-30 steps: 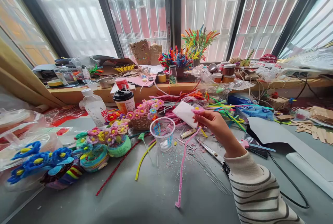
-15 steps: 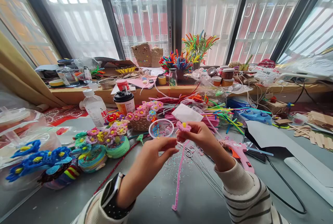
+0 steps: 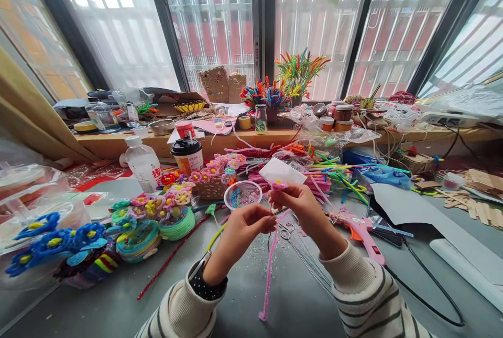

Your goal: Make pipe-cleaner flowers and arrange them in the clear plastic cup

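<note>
Between thumb and fingers, my right hand (image 3: 301,207) pinches a small pink flower (image 3: 278,185) with a yellow centre. Just left of it, my left hand (image 3: 245,228) is closed in a pinch below the flower; what its fingertips hold is too small to make out. Below the hands a pink pipe cleaner (image 3: 268,280) lies along the grey table, bent at its near end. Scissors (image 3: 286,231) and several thin metal wires (image 3: 310,259) lie under my right hand. Behind my left hand stands a clear round tub (image 3: 242,196) with small coloured pieces.
Fuzzy flower pots (image 3: 176,222) and blue flowers (image 3: 55,243) stand at left, near a bottle (image 3: 143,165) and a cup (image 3: 187,155). A pink glue gun (image 3: 365,236) with a black cable lies at right. Pipe cleaners (image 3: 314,178) and white paper (image 3: 283,171) lie behind.
My left hand has moved right and closed its fingers nearer my right hand. The flower in my right hand has tilted. More of a yellow-green pipe cleaner shows beside my left hand.
</note>
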The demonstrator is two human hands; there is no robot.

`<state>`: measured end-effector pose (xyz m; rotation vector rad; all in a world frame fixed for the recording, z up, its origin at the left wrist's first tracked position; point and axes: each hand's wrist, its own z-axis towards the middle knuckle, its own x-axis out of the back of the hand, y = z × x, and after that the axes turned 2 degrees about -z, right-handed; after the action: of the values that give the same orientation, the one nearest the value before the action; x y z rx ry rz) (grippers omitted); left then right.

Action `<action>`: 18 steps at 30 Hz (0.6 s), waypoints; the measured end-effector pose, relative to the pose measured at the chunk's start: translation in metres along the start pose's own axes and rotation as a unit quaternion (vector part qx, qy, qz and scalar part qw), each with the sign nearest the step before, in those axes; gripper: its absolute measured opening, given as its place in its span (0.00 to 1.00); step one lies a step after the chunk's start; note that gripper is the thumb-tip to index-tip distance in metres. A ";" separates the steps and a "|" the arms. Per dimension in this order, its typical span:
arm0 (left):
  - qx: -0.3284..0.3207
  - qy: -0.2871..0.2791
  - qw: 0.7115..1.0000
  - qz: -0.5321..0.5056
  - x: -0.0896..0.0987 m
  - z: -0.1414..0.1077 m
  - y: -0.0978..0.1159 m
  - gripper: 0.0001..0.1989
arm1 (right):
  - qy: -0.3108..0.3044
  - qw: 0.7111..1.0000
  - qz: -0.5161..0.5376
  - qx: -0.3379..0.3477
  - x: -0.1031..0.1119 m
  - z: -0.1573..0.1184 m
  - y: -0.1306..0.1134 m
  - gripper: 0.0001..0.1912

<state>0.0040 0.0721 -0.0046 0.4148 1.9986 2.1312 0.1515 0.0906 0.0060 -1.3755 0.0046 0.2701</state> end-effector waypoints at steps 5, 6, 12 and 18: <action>-0.013 -0.037 0.999 0.025 0.004 0.001 -0.005 0.10 | 0.000 1.000 -0.007 0.018 0.004 -0.001 -0.004 0.11; -0.017 -0.043 0.999 0.027 0.003 0.001 -0.006 0.09 | -0.002 1.000 -0.011 0.017 0.004 -0.001 -0.005 0.11; -0.037 0.022 0.999 0.025 -0.012 0.000 -0.015 0.09 | 0.043 0.999 0.025 0.006 0.002 0.000 -0.003 0.10; -0.075 0.082 0.994 0.004 -0.014 -0.007 -0.019 0.09 | 0.046 0.993 0.101 -0.029 0.005 0.003 0.002 0.10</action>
<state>0.0142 0.0626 -0.0244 0.2305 1.9017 2.3701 0.1553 0.0946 0.0040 -1.4468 0.2154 0.3784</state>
